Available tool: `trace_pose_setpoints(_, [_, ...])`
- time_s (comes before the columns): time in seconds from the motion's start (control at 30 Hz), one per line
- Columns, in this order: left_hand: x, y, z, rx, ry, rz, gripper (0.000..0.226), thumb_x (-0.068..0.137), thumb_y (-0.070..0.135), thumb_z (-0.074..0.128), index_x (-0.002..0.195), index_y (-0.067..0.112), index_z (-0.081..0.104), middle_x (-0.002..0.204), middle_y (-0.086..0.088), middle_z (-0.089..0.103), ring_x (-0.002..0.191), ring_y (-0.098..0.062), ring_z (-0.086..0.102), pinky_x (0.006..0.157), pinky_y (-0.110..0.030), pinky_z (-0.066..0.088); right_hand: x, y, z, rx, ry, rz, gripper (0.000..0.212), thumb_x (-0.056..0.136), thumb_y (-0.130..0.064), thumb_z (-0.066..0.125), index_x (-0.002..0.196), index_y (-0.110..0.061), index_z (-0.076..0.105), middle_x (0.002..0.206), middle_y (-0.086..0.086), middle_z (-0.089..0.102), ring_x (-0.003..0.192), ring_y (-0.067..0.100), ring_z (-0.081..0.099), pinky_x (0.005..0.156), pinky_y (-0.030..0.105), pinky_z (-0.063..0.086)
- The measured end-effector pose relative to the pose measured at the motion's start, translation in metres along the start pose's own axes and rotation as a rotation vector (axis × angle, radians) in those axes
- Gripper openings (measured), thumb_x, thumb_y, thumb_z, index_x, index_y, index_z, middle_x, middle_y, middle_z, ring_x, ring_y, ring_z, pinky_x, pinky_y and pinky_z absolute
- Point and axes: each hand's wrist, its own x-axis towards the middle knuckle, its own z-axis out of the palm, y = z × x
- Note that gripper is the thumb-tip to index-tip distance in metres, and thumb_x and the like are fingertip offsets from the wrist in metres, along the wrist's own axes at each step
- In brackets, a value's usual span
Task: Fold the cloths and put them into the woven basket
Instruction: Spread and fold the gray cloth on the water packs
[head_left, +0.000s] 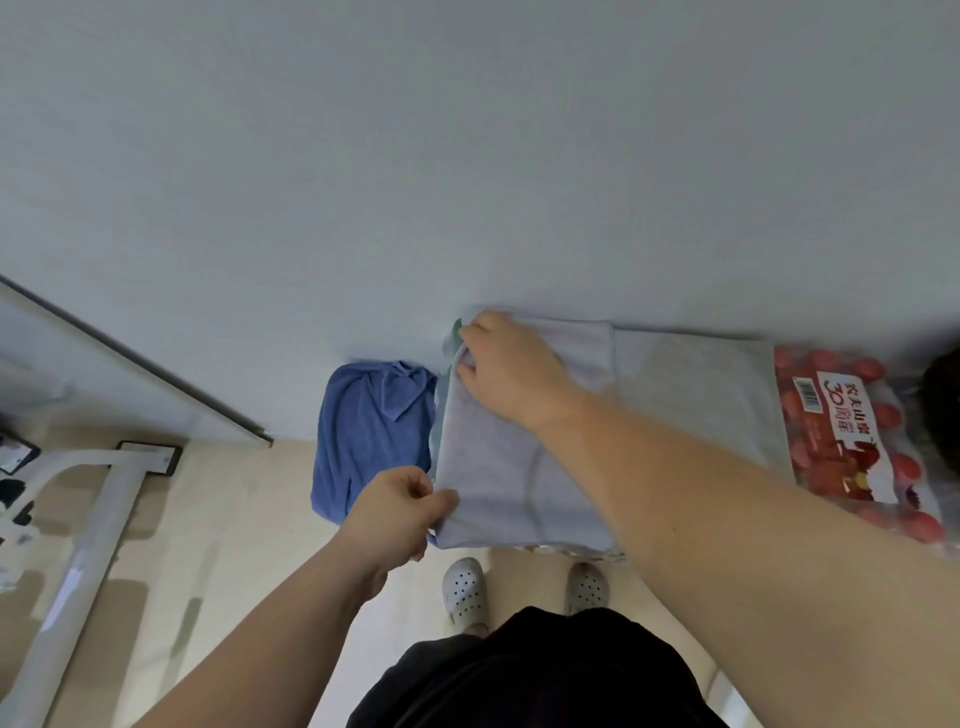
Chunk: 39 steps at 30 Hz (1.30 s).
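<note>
Pale grey cloth (498, 467) lies part-folded at the near edge of the white table (467, 182), just right of a crumpled blue cloth (369, 426); the left hand (395, 514) pinches its near-left corner, the right hand (506, 369) curls round its far-left corner; folding looks under way; the next move probably calls for another fold, then a carry to the woven basket, which is out of sight.

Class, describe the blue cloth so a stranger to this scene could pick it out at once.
Find the near edge of the pale table. Left of the pale grey cloth, which the left hand and right hand grip, the blue cloth drapes over that edge. It alone is deep blue, crumpled and unheld.
</note>
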Motion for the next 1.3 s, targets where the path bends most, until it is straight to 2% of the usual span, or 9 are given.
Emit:
trace_pose_setpoints(0.1, [0.002,-0.002,-0.007,0.039,-0.015,-0.010,0.025,0.085,0.024,0.069,0.075,0.009,0.052,0.053,-0.003,0.054,0.044,-0.017,0.044,0.044,-0.025,0.035,-0.004,-0.006,0.003,0.024,-0.053,0.036,0.059,0.095,-0.039,0.054,0.149,-0.018,0.041,0.140,0.008,0.047,0.123,0.031,0.048,0.104,0.040,0.041])
trace_pose_setpoints(0.2, [0.003,-0.002,-0.010,0.043,0.001,0.016,0.029,0.083,0.023,0.073,0.076,0.009,0.049,0.048,0.002,0.053,0.039,-0.012,0.045,0.044,-0.025,0.036,-0.012,-0.002,0.000,0.087,-0.084,0.042,0.070,0.095,-0.047,0.052,0.156,-0.028,0.024,0.150,0.004,0.041,0.132,0.028,0.042,0.111,0.040,0.036])
trace_pose_setpoints(0.3, [0.007,0.005,-0.009,0.152,0.199,0.160,0.037,0.073,0.034,0.075,0.071,0.015,0.043,0.055,0.006,0.043,0.050,-0.015,0.039,0.050,-0.036,0.040,-0.028,0.017,-0.007,0.164,-0.035,0.101,0.064,0.093,-0.051,0.052,0.150,-0.025,0.038,0.144,0.005,0.048,0.130,0.029,0.045,0.110,0.043,0.037])
trace_pose_setpoints(0.4, [0.008,0.026,0.003,0.265,0.323,0.404,0.032,0.078,0.032,0.072,0.071,0.014,0.046,0.060,0.003,0.049,0.057,-0.018,0.046,0.057,-0.034,0.043,-0.051,0.046,-0.013,0.210,0.157,0.194,0.059,0.087,-0.054,0.050,0.131,-0.017,0.061,0.124,0.009,0.060,0.114,0.032,0.056,0.103,0.044,0.044])
trace_pose_setpoints(0.47, [0.007,0.042,0.018,0.323,0.299,0.535,0.028,0.079,0.032,0.072,0.072,0.016,0.050,0.063,0.001,0.056,0.064,-0.018,0.054,0.060,-0.034,0.045,-0.064,0.071,-0.020,0.192,0.214,0.276,0.058,0.086,-0.054,0.050,0.123,-0.012,0.066,0.118,0.013,0.062,0.109,0.035,0.058,0.100,0.042,0.045])
trace_pose_setpoints(0.63, [0.011,0.060,0.075,0.565,0.115,0.680,0.031,0.082,0.045,0.067,0.071,0.018,0.056,0.062,0.004,0.058,0.065,-0.018,0.057,0.062,-0.035,0.047,-0.078,0.116,-0.035,0.163,-0.003,0.439,0.067,0.079,-0.064,0.040,0.125,-0.023,0.065,0.128,0.008,0.062,0.120,0.032,0.053,0.106,0.043,0.042])
trace_pose_setpoints(0.9, [0.005,0.073,0.147,0.897,0.102,0.444,0.036,0.084,0.055,0.057,0.077,0.020,0.053,0.084,-0.002,0.062,0.083,-0.027,0.063,0.064,-0.031,0.043,-0.073,0.145,-0.037,0.179,-0.104,0.282,0.065,0.079,-0.062,0.035,0.132,-0.034,0.060,0.140,-0.002,0.056,0.131,0.025,0.048,0.112,0.038,0.032])
trace_pose_setpoints(1.07, [-0.002,0.068,0.160,0.890,0.190,0.378,0.033,0.087,0.054,0.058,0.077,0.023,0.048,0.079,0.003,0.051,0.079,-0.024,0.059,0.065,-0.031,0.044,-0.070,0.153,-0.043,0.163,-0.155,0.170,0.049,0.096,-0.044,0.054,0.143,-0.036,0.047,0.153,-0.006,0.042,0.140,0.026,0.032,0.116,0.038,0.025])
trace_pose_setpoints(1.3, [-0.023,0.049,0.173,0.908,0.342,0.337,0.030,0.078,0.050,0.062,0.084,0.024,0.049,0.087,0.005,0.056,0.078,-0.021,0.058,0.062,-0.031,0.042,-0.071,0.163,-0.041,0.048,-0.029,-0.028,0.035,0.091,-0.043,0.059,0.124,-0.036,0.065,0.128,-0.002,0.053,0.123,0.025,0.043,0.101,0.037,0.036])
